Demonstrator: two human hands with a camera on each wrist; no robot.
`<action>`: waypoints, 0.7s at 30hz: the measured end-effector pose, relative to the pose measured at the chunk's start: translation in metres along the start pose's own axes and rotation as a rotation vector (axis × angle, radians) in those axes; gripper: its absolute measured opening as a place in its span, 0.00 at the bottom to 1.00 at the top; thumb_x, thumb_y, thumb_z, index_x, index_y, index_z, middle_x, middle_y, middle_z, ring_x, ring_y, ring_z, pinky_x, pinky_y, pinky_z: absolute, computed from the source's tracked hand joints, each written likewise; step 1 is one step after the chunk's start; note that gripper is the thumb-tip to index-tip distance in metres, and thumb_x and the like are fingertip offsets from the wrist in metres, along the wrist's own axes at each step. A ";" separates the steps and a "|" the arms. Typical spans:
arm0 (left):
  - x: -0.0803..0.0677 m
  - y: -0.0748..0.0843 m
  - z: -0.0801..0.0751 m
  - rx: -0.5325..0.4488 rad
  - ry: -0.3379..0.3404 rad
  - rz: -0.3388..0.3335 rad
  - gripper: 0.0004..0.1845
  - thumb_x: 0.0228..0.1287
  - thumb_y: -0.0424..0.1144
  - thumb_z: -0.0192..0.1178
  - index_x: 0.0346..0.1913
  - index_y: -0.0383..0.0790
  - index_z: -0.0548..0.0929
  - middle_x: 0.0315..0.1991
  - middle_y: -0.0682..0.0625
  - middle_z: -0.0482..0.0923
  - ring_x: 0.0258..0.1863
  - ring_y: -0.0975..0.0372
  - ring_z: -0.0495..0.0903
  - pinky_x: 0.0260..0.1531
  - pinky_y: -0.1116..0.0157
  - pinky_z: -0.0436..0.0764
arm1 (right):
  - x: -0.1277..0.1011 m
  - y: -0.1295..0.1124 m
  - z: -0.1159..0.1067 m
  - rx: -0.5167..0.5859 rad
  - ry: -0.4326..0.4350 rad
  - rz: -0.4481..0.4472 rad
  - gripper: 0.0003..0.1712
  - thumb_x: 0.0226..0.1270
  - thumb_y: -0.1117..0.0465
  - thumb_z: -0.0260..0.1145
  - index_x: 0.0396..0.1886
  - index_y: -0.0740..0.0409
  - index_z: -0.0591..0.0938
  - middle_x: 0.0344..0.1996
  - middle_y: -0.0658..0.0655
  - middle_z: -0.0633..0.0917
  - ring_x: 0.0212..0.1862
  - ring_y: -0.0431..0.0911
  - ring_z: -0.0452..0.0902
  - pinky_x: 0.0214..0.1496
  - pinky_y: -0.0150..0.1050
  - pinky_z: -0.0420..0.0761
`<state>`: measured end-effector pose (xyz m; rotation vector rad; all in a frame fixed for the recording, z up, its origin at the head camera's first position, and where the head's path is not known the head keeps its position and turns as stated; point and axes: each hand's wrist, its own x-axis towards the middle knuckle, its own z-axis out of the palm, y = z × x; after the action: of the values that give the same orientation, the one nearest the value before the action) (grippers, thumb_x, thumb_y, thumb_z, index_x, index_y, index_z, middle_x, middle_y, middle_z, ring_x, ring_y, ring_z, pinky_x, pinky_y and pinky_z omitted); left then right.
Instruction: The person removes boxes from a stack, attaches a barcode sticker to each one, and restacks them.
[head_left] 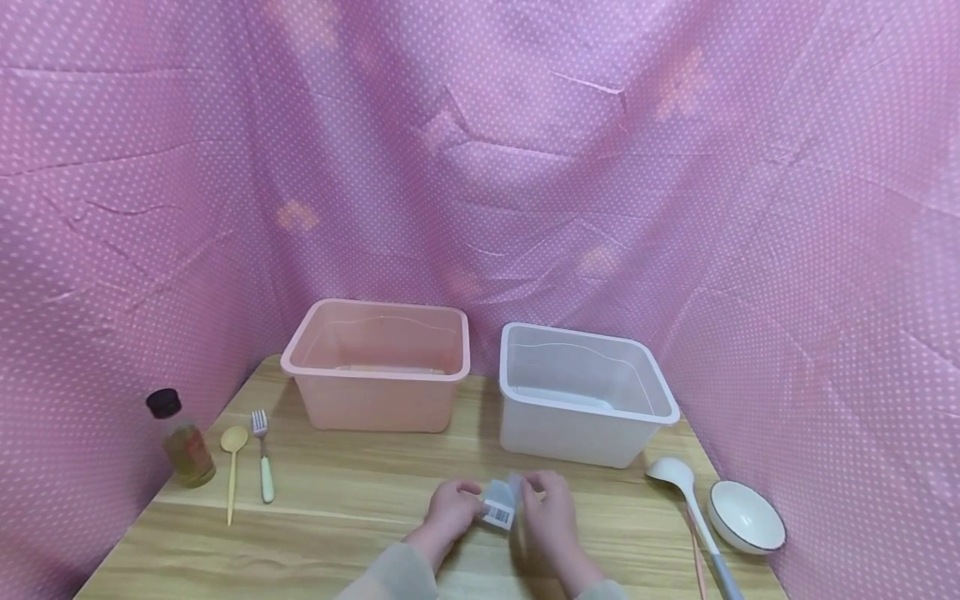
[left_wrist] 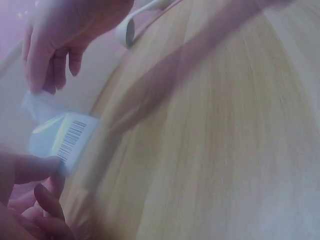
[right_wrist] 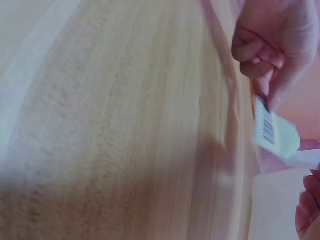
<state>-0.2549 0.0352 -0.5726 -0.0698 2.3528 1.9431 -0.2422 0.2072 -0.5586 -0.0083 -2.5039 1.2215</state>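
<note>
A small pale blue and white packet with a barcode [head_left: 498,505] is held a little above the front middle of the table. My left hand [head_left: 452,512] pinches its left edge, thumb near the barcode in the left wrist view. Between thumb and fingers of my right hand [head_left: 552,515] is a thin translucent flap [left_wrist: 41,106] that sticks out from the packet's far end. The right wrist view has the packet [right_wrist: 275,131] hanging from the left thumb and finger. What the packet contains is hidden.
Behind stand a pink bin [head_left: 375,400] and a white bin [head_left: 573,432]. At left are a dark-capped bottle [head_left: 187,454], a yellow spoon [head_left: 232,458] and a fork [head_left: 264,467]. A ladle [head_left: 693,500], thin pink sticks [head_left: 696,550] and a bowl [head_left: 746,517] lie right. Pink cloth surrounds the table.
</note>
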 end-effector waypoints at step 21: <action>-0.004 0.038 -0.018 -0.128 -0.056 0.001 0.22 0.64 0.52 0.64 0.40 0.32 0.87 0.34 0.43 0.84 0.37 0.58 0.78 0.44 0.56 0.73 | -0.001 -0.030 0.001 -0.033 0.063 -0.176 0.03 0.58 0.68 0.71 0.31 0.56 0.85 0.32 0.48 0.83 0.40 0.46 0.75 0.43 0.44 0.78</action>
<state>-0.2552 0.0247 -0.5319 -0.0223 2.1926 2.0660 -0.2368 0.1877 -0.5370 0.1588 -2.4127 1.0916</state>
